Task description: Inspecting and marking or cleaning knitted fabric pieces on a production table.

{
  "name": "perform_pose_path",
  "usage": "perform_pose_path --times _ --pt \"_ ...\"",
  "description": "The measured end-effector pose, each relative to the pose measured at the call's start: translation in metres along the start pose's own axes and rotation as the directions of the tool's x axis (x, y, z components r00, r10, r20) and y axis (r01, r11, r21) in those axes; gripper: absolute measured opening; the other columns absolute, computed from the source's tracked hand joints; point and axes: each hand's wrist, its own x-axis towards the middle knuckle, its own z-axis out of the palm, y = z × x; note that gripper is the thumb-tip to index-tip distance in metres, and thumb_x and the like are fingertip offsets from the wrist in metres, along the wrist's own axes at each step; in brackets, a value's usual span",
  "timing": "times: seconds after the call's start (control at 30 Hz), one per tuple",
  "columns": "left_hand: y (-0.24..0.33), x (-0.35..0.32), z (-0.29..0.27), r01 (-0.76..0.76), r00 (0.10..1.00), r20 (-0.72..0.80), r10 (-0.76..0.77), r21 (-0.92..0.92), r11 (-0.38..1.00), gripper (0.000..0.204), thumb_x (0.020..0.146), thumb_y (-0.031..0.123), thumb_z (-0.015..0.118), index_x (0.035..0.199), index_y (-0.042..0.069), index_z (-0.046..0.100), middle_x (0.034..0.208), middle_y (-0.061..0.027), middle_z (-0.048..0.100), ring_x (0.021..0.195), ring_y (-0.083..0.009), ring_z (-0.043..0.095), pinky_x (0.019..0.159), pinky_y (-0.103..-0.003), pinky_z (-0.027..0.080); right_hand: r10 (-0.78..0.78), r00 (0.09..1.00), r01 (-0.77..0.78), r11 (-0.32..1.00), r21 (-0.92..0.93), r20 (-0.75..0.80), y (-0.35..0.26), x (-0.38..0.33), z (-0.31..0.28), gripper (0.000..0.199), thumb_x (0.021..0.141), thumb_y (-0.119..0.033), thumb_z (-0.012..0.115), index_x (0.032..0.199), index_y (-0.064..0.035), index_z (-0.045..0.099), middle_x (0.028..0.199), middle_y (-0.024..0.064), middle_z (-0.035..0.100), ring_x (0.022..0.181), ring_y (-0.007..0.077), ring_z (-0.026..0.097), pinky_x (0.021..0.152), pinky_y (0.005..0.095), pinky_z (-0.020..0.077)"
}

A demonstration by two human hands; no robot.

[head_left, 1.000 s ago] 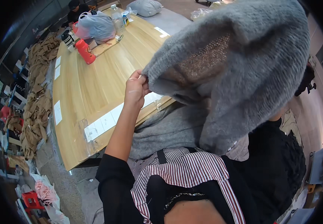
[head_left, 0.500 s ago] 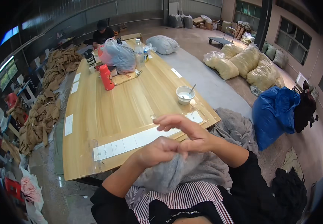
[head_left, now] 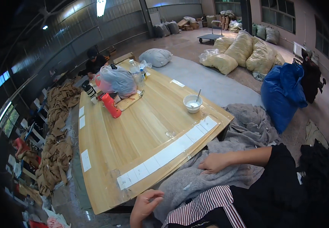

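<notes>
A soft grey knitted garment [head_left: 179, 186] lies across my lap, between me and the table's near edge. My right hand [head_left: 214, 162] is closed on its cloth, fingertips pressed into the folds. My left hand [head_left: 146, 205] sits by the left side of the garment, near the table corner. Its fingers are loosely curled and apart, and nothing shows held in them. A small pale tag or scrap [head_left: 187, 186] rests on the knit. More grey knitwear [head_left: 250, 123] is heaped beside the table's right corner.
The wooden table [head_left: 145, 125] bears a strip of white labels [head_left: 168, 154], a white bowl with a spoon [head_left: 192, 104], a red bottle [head_left: 111, 106] and plastic bags [head_left: 117, 80]. Brown garments [head_left: 54, 159] line the left; a blue sack [head_left: 282, 95] stands right. A person [head_left: 95, 62] sits beyond.
My hands, together above the garment before, have separated. The left dropped down and left; the right moved down and right onto the knit. The view has shifted, uncovering the label strip.
</notes>
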Motion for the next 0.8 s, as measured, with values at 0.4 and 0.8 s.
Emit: perform_pose_path --times 0.4,0.8 --pt "0.173 0.074 0.099 -0.841 0.061 0.204 0.977 -0.517 0.160 0.030 0.089 0.035 0.050 0.089 0.007 0.060 0.092 -0.0085 0.062 0.089 -0.0292 0.054 0.079 -0.043 0.038 0.438 0.795 -0.101 0.778 0.621 -0.419 0.053 0.013 0.065 0.020 0.092 -0.018 0.057 0.096 -0.0002 0.065 0.083 0.0111 0.064 0.076 0.0205 0.061 0.072 0.0295 0.0479" --pt "0.157 0.117 0.149 -0.832 0.005 0.237 0.972 -0.538 0.135 0.029 0.082 0.022 0.055 0.070 -0.004 0.054 0.071 -0.0234 0.054 0.066 -0.0403 0.052 0.060 -0.049 0.040 0.394 0.843 0.025 0.652 0.758 -0.366 0.079 0.022 0.070 0.015 0.092 -0.011 0.054 0.091 0.0027 0.062 0.072 0.0008 0.053 0.069 0.0093 0.048 0.065 0.0233 0.0407"
